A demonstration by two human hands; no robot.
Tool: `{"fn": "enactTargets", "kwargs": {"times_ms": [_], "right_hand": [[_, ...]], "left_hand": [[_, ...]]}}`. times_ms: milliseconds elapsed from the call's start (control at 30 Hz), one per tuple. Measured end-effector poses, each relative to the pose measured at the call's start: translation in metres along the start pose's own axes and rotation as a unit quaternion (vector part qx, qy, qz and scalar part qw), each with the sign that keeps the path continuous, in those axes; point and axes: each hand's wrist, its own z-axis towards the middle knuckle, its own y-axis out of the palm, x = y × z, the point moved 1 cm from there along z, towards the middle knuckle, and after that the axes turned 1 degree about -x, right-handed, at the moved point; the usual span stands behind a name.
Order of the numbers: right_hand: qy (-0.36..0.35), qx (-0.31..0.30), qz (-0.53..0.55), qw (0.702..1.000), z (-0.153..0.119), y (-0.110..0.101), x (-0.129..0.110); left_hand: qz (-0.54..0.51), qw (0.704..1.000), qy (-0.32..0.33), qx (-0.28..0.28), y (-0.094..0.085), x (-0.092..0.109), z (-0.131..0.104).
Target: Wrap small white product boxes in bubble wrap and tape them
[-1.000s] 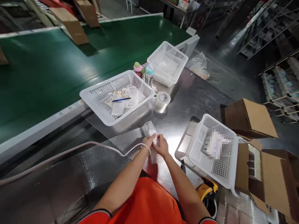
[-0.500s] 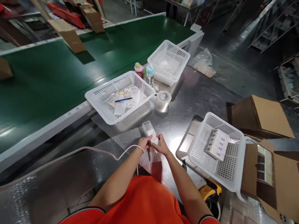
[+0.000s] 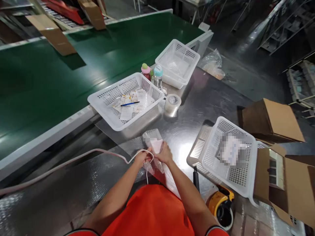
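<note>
My right hand (image 3: 164,154) is closed on the near right side of a small white box (image 3: 156,145), which is partly wrapped in clear bubble wrap (image 3: 151,133). My left hand (image 3: 144,157) has its fingers closed on the wrap at the box's near left side; the fingertips are partly hidden. More bubble wrap hangs below both hands. A white cord (image 3: 105,150) passes over my left hand and drops between my forearms. Bubble-wrap sheeting (image 3: 98,173) spreads over the table's left side.
A white basket (image 3: 105,113) holds papers and a blue pen (image 3: 130,104). Beside it stand a tape roll (image 3: 172,104) and two bottles. To the right are a basket (image 3: 206,157) of small boxes, cartons (image 3: 283,121), a black cutter (image 3: 196,178) and a yellow tape dispenser (image 3: 220,203). Beyond runs a green conveyor (image 3: 118,46).
My left hand has moved left and down, and my right hand slightly left and lower. The white box shows more, its wrap tilted left. On the conveyor, a carton has shifted left.
</note>
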Motion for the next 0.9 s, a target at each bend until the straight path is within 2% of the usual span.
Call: {"fn": "enactTargets", "kwargs": {"times_ms": [100, 167, 200, 267, 333, 433, 533, 633, 700, 800, 833, 900], "right_hand": [[0.036, 0.048, -0.105, 0.993, 0.006, -0.040, 0.030], [0.059, 0.073, -0.147, 0.985, 0.013, -0.068, 0.052], [0.066, 0.083, -0.160, 0.981, 0.016, -0.077, 0.060], [0.069, 0.109, -0.181, 0.975, 0.018, -0.082, 0.069], [0.063, 0.160, -0.198, 0.965, 0.014, -0.070, 0.067], [0.044, 0.244, -0.216, 0.945, -0.002, -0.031, 0.050], [0.034, 0.238, -0.210, 0.948, -0.027, 0.005, 0.027], [-0.004, 0.184, -0.209, 0.961, -0.050, 0.026, 0.005], [-0.072, 0.137, -0.226, 0.962, -0.059, 0.035, -0.007], [-0.186, 0.053, -0.253, 0.948, -0.061, 0.046, -0.014], [-0.207, 0.036, -0.258, 0.943, -0.059, 0.049, -0.014], [-0.200, 0.039, -0.261, 0.944, -0.052, 0.054, -0.010]], "left_hand": [[0.112, 0.993, 0.035, 0.008, 0.036, 0.001, 0.009], [0.169, 0.983, 0.067, 0.003, 0.053, 0.004, 0.010], [0.193, 0.978, 0.084, 0.001, 0.055, 0.004, 0.008], [0.229, 0.967, 0.114, 0.003, 0.045, 0.003, 0.003], [0.273, 0.953, 0.134, 0.021, 0.017, -0.001, 0.000], [0.359, 0.923, 0.125, 0.055, -0.033, -0.009, 0.003], [0.377, 0.914, 0.143, 0.039, -0.063, -0.016, 0.013], [0.348, 0.917, 0.195, 0.008, -0.071, -0.019, 0.021], [0.351, 0.915, 0.201, 0.005, -0.071, -0.018, 0.024], [0.373, 0.909, 0.187, 0.002, -0.072, -0.015, 0.026], [0.378, 0.907, 0.183, -0.004, -0.073, -0.014, 0.027], [0.391, 0.902, 0.180, -0.020, -0.074, -0.011, 0.026]]}}
